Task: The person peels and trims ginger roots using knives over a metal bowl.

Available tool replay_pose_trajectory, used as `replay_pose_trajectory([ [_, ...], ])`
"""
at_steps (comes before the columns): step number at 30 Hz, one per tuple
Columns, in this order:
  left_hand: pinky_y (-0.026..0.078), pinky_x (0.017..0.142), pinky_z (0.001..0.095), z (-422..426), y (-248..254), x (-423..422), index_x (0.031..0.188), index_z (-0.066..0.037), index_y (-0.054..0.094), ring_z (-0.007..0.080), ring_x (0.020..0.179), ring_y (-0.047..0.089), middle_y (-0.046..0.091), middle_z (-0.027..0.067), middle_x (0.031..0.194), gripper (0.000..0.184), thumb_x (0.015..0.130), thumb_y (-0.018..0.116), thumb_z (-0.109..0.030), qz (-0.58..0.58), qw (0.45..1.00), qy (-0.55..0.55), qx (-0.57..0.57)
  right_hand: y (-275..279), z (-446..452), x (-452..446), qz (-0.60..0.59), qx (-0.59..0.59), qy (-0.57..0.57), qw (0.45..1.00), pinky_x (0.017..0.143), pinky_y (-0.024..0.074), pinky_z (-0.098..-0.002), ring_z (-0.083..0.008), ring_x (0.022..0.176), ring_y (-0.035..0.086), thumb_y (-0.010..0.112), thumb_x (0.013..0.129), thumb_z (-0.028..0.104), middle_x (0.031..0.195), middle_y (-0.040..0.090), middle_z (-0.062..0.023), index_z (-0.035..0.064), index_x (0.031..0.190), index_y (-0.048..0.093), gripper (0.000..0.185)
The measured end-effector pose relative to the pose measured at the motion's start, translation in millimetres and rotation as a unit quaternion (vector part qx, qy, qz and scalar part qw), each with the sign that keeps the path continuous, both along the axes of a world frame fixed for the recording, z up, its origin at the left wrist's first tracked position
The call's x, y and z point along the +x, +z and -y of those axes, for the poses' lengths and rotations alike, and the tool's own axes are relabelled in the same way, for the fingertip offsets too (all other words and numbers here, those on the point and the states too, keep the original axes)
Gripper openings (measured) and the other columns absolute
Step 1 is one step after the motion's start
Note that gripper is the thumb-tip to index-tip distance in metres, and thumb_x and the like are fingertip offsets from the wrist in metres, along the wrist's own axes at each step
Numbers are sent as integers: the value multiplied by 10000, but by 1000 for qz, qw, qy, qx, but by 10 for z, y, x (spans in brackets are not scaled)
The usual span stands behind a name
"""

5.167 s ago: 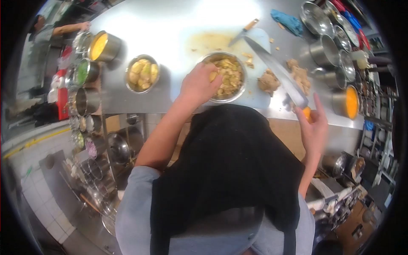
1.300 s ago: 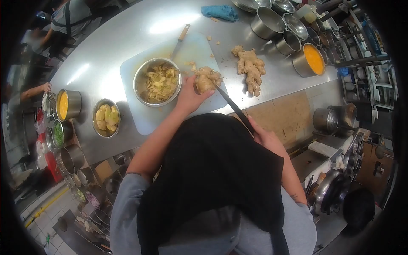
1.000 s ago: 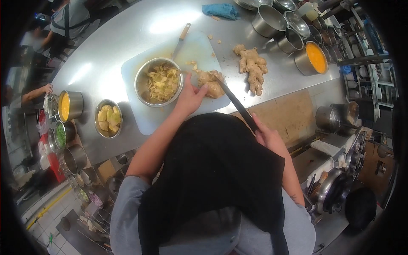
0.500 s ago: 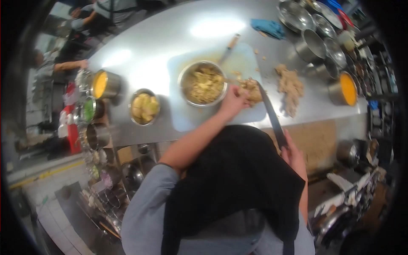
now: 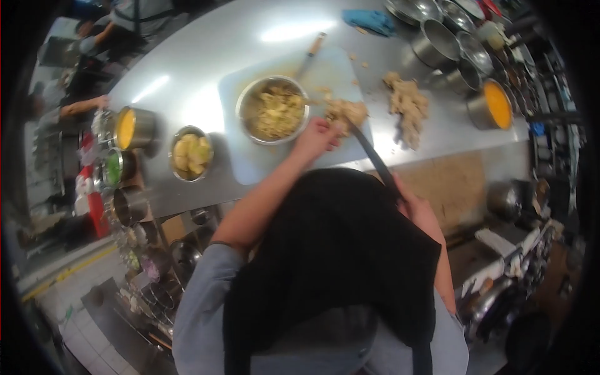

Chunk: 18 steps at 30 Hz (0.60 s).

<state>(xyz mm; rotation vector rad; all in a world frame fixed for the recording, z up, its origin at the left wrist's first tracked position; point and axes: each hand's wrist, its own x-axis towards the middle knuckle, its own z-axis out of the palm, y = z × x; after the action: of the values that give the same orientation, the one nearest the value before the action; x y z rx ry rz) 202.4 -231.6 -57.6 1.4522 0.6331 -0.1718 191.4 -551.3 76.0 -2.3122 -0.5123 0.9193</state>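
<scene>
A knobbly piece of ginger (image 5: pixel 351 112) lies at the right side of a pale cutting board (image 5: pixel 234 164). My left hand (image 5: pixel 317 139) is closed, its curled fingertips at the near left edge of that ginger; the exact grip is partly hidden. In my right hand (image 5: pixel 415 206) is the handle of a long dark-bladed knife (image 5: pixel 373 155), its tip end against the ginger. Left of my hand, on the board, stands a metal bowl (image 5: pixel 240 117) full of yellowish scraps or slices. A smaller bowl (image 5: pixel 173 164) holds peeled yellow chunks.
More unpeeled ginger (image 5: pixel 409 112) lies right of the board. A wooden-handled tool (image 5: pixel 317 44) and a blue cloth (image 5: pixel 369 22) are farther back. Pots of orange contents (image 5: pixel 127 128) (image 5: pixel 498 105) stand at both sides. Metal pots (image 5: pixel 435 44) crowd the back right. Another person's arm (image 5: pixel 84 107) reaches in at left.
The view has shifted, so the table appears farther left and higher. The ginger by my left hand lies flatter, and the knife tip has come in over it from its right side.
</scene>
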Motion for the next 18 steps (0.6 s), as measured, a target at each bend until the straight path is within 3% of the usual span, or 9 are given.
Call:
replay_pose_trajectory([
  [4, 543, 587, 293, -44, -22, -21, 1158, 9, 492, 171, 750, 700, 657, 112, 985, 469, 957, 752, -326, 17, 1000, -7, -12, 129, -40, -15, -19, -42, 28, 999, 717, 496, -447, -341, 706, 627, 539, 874, 25, 768, 601, -181, 292, 1619, 331, 818],
  [10, 519, 571, 286, -26, 18, -40, 1128, -9, 516, 171, 739, 697, 665, 102, 955, 412, 960, 748, -305, 16, 1000, -6, 3, 187, -105, -95, 51, -80, 57, 994, 737, 514, -484, -398, 770, 659, 544, 886, 38, 810, 628, -240, 272, 1611, 342, 788],
  [18, 533, 540, 288, -14, 39, -39, 1130, 8, 508, 160, 696, 701, 652, 103, 953, 451, 953, 756, -325, 20, 999, -11, 22, 228, -164, -142, 69, -94, 71, 991, 737, 518, -504, -422, 777, 651, 550, 902, 38, 867, 622, -253, 273, 1622, 314, 793],
])
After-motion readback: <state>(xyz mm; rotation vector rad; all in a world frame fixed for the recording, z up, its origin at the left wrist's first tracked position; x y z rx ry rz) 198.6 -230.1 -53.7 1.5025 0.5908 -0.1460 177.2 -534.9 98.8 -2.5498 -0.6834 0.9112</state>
